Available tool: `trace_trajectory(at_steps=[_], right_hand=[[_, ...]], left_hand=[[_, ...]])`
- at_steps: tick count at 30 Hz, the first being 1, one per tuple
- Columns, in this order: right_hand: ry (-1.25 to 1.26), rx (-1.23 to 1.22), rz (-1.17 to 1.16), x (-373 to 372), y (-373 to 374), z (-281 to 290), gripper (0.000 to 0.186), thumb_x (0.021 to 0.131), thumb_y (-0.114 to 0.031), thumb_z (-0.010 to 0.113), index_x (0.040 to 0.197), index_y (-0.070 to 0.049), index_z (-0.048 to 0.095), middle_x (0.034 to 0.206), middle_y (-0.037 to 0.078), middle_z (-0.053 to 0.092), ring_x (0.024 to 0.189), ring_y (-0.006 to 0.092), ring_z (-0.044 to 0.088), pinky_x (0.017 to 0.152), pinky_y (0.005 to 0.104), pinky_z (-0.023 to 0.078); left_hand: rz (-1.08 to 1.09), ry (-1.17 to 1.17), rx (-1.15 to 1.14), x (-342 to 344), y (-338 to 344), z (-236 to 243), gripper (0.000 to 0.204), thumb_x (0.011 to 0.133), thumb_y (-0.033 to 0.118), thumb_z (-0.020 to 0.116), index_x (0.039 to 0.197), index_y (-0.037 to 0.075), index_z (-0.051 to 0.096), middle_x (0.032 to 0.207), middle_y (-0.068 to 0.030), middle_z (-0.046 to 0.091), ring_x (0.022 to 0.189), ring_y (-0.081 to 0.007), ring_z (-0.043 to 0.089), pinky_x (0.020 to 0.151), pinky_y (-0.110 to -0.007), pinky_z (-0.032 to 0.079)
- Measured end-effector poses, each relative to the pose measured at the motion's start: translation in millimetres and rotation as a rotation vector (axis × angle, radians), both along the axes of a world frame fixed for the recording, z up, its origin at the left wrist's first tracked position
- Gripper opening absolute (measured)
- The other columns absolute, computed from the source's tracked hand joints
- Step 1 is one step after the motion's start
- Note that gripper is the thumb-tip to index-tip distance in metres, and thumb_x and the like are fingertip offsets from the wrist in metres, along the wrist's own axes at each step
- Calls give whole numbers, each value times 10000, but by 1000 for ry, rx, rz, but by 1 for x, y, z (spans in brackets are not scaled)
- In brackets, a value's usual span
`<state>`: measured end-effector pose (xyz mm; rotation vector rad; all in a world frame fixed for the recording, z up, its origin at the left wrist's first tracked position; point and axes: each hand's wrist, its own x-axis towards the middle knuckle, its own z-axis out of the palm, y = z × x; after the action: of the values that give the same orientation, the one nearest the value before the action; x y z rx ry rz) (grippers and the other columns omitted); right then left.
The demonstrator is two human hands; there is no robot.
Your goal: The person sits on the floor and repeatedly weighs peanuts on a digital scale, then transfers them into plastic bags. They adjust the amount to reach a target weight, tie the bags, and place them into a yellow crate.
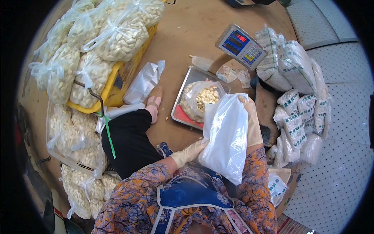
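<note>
Beyond the grip, a scale (184, 86) shows red lit digits; the lettering on its panel is too small to make out. Right of the grip, white packets (294, 128) carry green printing. The gloved right hand (251, 111) pinches the upper right edge of a glossy plastic bag (226, 134); the gloved left hand (191, 153) meets its lower left edge, fingertips hidden, so I cannot tell how they close. The plastic bag partly covers an open sack of pale pieces (196, 97).
</note>
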<state>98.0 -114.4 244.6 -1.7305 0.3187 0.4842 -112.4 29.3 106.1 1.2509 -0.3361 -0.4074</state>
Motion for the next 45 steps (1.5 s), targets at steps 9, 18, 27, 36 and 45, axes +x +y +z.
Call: trace_trajectory(at_steps=[9,18,27,36,45], right_hand=[[-159,55,-20,-57,-22,41,247,857,-104,546,1064,27,573,901,56,618,745,128,592,667,254,481],[-244,60,230,-138,-19,89,263,828,-104,606,1063,14,590,925,36,602,822,91,556,728,212,438],[-778,-207,888,-173,25,71,163,752,-89,603,911,-55,609,859,134,606,829,333,571,720,375,459],[-32,-340,529,-196,-26,-24,231,822,-192,619,1010,-60,600,930,133,629,865,263,598,755,348,454],[11,-113,565,-115,-27,-42,413,821,-152,583,1218,-64,512,1119,115,613,1027,190,586,885,300,456]], left_hand=[[-86,706,-383,3,16,16,614,891,413,530,1359,55,358,1261,-70,499,1153,-164,470,991,-312,360],[38,487,-401,7,34,23,620,889,409,534,1352,36,359,1318,-59,448,1218,-177,399,1035,-324,302],[648,137,355,34,130,103,491,844,291,612,1244,37,482,1059,-111,577,849,-225,590,709,-342,482],[31,-56,1324,9,112,94,283,722,268,689,852,24,627,834,-191,644,818,-347,629,721,-422,495],[-80,117,1340,30,87,64,249,770,267,604,879,47,641,886,-179,646,864,-339,618,770,-430,478]])
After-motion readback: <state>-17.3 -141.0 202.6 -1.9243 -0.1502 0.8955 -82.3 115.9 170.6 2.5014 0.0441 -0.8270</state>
